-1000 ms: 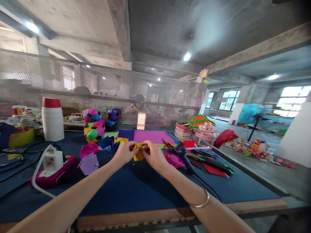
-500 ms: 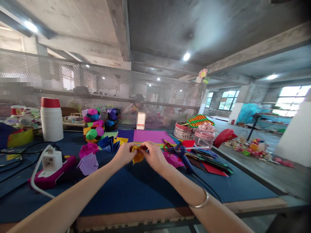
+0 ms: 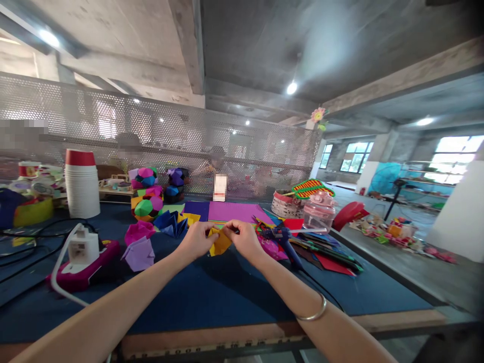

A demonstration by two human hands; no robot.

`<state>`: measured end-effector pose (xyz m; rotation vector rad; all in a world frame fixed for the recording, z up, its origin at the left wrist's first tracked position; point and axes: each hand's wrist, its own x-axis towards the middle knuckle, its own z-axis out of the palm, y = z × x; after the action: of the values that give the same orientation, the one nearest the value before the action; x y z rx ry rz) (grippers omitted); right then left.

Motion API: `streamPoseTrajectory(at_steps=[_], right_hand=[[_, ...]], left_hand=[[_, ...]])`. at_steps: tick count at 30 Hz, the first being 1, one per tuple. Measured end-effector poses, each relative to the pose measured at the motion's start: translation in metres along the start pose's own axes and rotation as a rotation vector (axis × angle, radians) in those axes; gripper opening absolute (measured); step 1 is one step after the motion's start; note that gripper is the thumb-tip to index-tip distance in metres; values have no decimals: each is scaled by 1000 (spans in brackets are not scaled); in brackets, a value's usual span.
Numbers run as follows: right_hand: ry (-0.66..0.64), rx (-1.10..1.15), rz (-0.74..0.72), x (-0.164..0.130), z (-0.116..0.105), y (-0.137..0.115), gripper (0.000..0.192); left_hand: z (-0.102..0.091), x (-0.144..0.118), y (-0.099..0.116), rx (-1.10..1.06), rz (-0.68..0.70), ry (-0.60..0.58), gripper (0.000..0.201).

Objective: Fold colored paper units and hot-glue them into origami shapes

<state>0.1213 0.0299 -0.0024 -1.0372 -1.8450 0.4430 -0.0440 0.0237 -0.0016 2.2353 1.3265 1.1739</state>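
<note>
A folded piece of yellow paper (image 3: 220,244) is held up above the blue table top, between my two hands. My left hand (image 3: 197,239) pinches its left edge, and my right hand (image 3: 244,239) grips its upper right edge with thumb and fingers. Just right of my right hand lies a blue glue gun (image 3: 282,239) with its cable trailing toward the table edge. Folded paper pieces lie left of my hands: blue (image 3: 172,223), magenta (image 3: 139,232) and lilac (image 3: 139,253). Behind the hands is a stack of coloured sheets (image 3: 238,212), purple on top.
Paper cups (image 3: 82,189) stand stacked at the left, behind a magenta power strip (image 3: 88,271) with a white plug. Multicoloured paper balls (image 3: 146,196) sit at the back. A basket (image 3: 286,203) and a pink-lidded clear jar (image 3: 318,214) stand at the right, near loose sheets (image 3: 333,263).
My hands have drawn slightly apart, and more of the yellow paper shows between them. The right fingers have shifted along its edge. The view has moved a little.
</note>
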Motion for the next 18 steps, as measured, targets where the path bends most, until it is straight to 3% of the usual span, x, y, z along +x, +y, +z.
streamPoseTrajectory(at_steps=[9,14,18], right_hand=[[-53,285,155,-1,3,1,20],[-40,214,118,0,1,-4,29],[21,142,128,-6,-15,-20,35]], left_hand=[[-1,0,0,-50,43,-28,19],[-1,2,-3,-59,2,-8,20],[-1,3,-4,-83,-46,-21,22]])
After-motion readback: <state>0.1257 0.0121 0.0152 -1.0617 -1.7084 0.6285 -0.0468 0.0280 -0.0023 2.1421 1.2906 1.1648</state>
